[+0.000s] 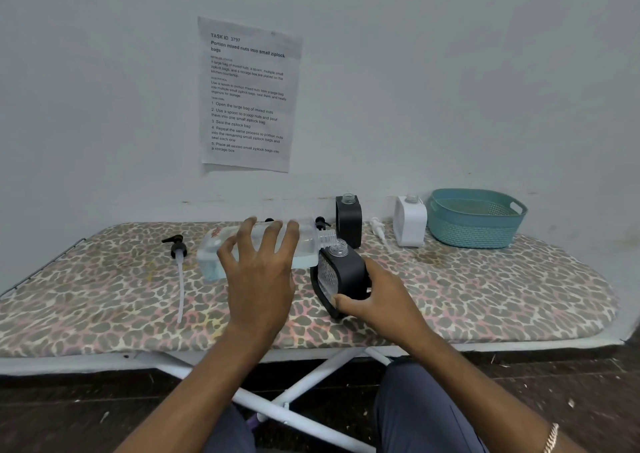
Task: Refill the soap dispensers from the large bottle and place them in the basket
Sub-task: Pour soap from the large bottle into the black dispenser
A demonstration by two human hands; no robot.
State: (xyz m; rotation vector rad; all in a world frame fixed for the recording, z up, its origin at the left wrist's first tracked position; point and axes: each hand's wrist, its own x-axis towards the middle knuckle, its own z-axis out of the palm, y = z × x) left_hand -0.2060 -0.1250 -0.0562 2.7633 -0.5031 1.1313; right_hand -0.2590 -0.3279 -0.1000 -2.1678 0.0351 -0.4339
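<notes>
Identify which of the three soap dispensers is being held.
The black dispenser gripped by the right hand; the other black one and the white one stand untouched behind.

Basket (pixel 471 234), white dispenser (pixel 410 224), black pump (pixel 178 248) on leopard-print board (pixel 485 296)

The left hand (pixel 259 279) covers much of the large clear plastic bottle (pixel 211 255) (label blurred); the right hand (pixel 381 300) partly hides the black-cased dispenser (pixel 346 272).

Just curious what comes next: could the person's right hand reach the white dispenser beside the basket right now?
Probably not yet: the right hand grips the black dispenser held to the large bottle. Once free, its way to the white dispenser looks open; only a white pump lies beside that.
</notes>
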